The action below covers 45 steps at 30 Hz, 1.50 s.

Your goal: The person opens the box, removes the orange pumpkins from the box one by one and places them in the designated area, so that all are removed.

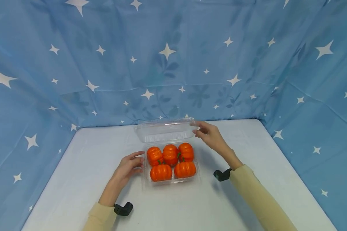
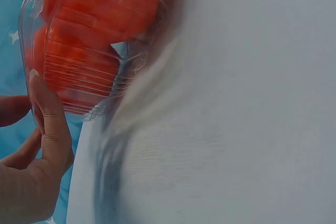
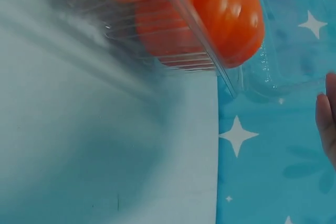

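Observation:
Several small orange pumpkins [image 1: 170, 155] sit in two rows inside a clear plastic clamshell box [image 1: 172, 182]. Its hinged lid [image 1: 166, 129] stands raised at the back. My left hand [image 1: 129, 166] is at the box's left side, fingers spread and relaxed. In the left wrist view, the left thumb [image 2: 44, 95] lies against the clear rim. At the lid's right end, my right hand [image 1: 209, 134] pinches the edge between thumb and fingers. Only the fingertips [image 3: 324, 111] of that hand show in the right wrist view, by the lid's corner.
The box stands on a white-covered table [image 1: 104, 154]. A blue curtain [image 1: 191, 64] with white stars hangs behind the table and along both sides. Black wrist devices [image 1: 123, 209] are strapped at both cuffs.

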{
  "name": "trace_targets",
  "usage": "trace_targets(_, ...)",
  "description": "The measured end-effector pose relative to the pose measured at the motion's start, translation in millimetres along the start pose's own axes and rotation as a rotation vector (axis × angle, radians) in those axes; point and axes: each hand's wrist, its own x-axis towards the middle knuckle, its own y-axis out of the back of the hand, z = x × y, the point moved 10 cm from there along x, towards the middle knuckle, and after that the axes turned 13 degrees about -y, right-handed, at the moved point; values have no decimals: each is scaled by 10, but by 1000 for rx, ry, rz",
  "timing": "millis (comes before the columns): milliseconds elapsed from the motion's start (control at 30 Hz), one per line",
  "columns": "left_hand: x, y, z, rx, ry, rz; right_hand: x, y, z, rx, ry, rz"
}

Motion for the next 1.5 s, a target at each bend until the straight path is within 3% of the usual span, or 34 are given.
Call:
trace_targets(267,74,50,-15,-12,1,-74,225,-62,110,74,-73,-16)
trace_targets(467,90,9,-70,-39,-10,-139,325,-179,318,248,-164,-73)
trace_targets(733,156,-62,-48,-3,-16,-166,358,-332,572,416,-245,-183)
trace_targets(900,149,-86,-39,-4,-27,-219,321,-403,663,365,-279,-195)
trace_targets(1133,122,-33,-27,27,-31,-219,282,-476,778,329,-325,-218)
trace_targets(1333,138,-76,7,6,-57,-315,310,-494,909,316,-387,-175)
trace_targets(1500,155,-86,18,18,-69,-396,327,-541,967,319,-419,-191)
